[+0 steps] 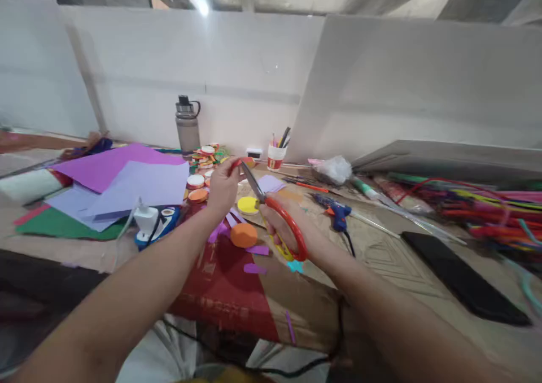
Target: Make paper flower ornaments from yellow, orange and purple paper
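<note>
In my right hand (pixel 288 216) are scissors (pixel 283 209) with one red and one yellow handle loop, their blades pointing up and to the left. My left hand (pixel 224 186) is closed on a small red piece (pixel 244 161) that looks like paper, right by the blade tips. Under my hands lie a yellow disc (pixel 248 205), an orange disc (pixel 244 235), purple paper strips (pixel 255 269) and a light blue star (pixel 295 266). More discs with white and orange tops (pixel 196 181) stand left of my left hand.
Purple and lilac sheets (pixel 144 182) and a blue power strip (pixel 167 225) with a white plug lie left. Behind stand a grey bottle (pixel 187 129) and a paper cup of pens (pixel 276 156). To the right lie a blue glue gun (pixel 339 213), a black phone (pixel 461 275) and coloured stems (pixel 499 213).
</note>
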Demonstrator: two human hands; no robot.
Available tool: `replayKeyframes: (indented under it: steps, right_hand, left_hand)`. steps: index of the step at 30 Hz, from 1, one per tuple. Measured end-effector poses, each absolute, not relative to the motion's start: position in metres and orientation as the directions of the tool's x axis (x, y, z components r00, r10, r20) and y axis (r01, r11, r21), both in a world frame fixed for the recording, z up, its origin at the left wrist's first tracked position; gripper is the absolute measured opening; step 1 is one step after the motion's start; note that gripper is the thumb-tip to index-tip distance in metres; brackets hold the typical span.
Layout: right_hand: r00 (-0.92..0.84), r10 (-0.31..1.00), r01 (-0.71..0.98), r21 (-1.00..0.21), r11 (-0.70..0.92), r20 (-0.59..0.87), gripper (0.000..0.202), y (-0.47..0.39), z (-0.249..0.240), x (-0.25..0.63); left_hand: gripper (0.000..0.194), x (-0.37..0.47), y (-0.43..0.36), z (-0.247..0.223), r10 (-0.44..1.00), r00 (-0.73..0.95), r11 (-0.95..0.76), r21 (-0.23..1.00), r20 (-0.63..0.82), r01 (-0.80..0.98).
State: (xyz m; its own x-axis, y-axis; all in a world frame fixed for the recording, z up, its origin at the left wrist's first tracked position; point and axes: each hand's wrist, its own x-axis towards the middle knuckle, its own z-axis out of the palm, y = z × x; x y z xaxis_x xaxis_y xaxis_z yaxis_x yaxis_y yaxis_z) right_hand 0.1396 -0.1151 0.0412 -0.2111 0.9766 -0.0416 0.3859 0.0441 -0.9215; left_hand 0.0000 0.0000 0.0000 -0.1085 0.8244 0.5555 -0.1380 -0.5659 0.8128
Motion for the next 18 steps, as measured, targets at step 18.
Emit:
replayKeyframes:
  steps: [18]
  right_hand:
    - [-0.386,0.922,0.247,-0.962,0.117,0.013,0.034,-0.103,0.032,0.165]
  left_hand:
    - [0.020,-0.010,0.013,0.002,0.870,-0.114,-0.492,0.824,0.480,-0.283]
